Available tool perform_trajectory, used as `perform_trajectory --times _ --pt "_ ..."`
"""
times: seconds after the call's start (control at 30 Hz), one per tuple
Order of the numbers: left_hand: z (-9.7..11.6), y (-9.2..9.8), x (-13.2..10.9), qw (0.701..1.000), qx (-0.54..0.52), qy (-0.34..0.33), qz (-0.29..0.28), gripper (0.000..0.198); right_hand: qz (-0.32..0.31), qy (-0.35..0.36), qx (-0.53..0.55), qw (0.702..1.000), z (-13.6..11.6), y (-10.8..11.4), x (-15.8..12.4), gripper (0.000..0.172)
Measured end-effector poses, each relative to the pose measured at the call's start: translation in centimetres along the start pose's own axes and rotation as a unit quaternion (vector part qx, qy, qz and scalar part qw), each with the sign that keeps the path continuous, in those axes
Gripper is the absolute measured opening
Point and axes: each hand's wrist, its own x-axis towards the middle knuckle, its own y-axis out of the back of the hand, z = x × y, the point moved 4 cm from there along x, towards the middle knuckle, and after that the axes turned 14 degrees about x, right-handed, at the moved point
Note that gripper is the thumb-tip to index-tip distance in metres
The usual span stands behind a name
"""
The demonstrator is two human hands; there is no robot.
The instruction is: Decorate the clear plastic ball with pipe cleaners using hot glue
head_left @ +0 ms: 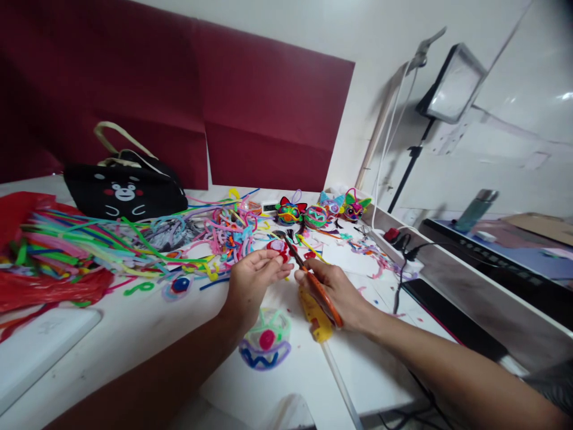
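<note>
Red fuzzy piece (277, 246) is up over the table (134, 328), pinched in the fingertips of my left hand (254, 279), near the blades of the orange scissors (323, 295) my right hand (344, 294) is gripping. Probably light, soft, squashable, so I'd hold it gently by the edge.

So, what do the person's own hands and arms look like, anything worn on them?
The left hand and right hand are ungloved. The left forearm and right forearm show no sleeve, watch or bracelet. I can't make out any rings.
</note>
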Motion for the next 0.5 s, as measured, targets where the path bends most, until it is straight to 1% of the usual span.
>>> perform_trajectory --times 0.1,0.17,0.27,0.33,0.4,0.5 --pt "-0.1 0.2 0.3 1.0 -0.002 0.009 0.003 0.021 -0.022 0.005 -0.041 0.999 -0.2 0.9 0.3 0.039" --pt "-0.3 0.4 0.5 1.0 0.0 0.018 0.006 0.019 -0.026 -0.001 -0.066 0.997 -0.2 1.9 0.3 0.037" --pt "-0.6 0.5 0.8 1.0 0.009 0.03 -0.002 0.017 -0.026 -0.031 -0.093 0.995 0.3 3.8 0.1 0.036" --pt "-0.7 0.5 0.8 0.999 0.015 0.036 -0.01 0.017 -0.023 -0.057 -0.131 0.989 1.0 5.3 -0.1 0.033" --pt "-0.9 0.4 0.8 0.999 0.022 0.037 -0.017 0.017 -0.016 -0.065 -0.198 0.978 1.8 6.7 -0.3 0.029" --pt "-1.0 0.2 0.8 0.998 0.043 0.032 -0.031 0.02 -0.006 -0.07 -0.31 0.948 3.0 8.3 -0.4 0.023"
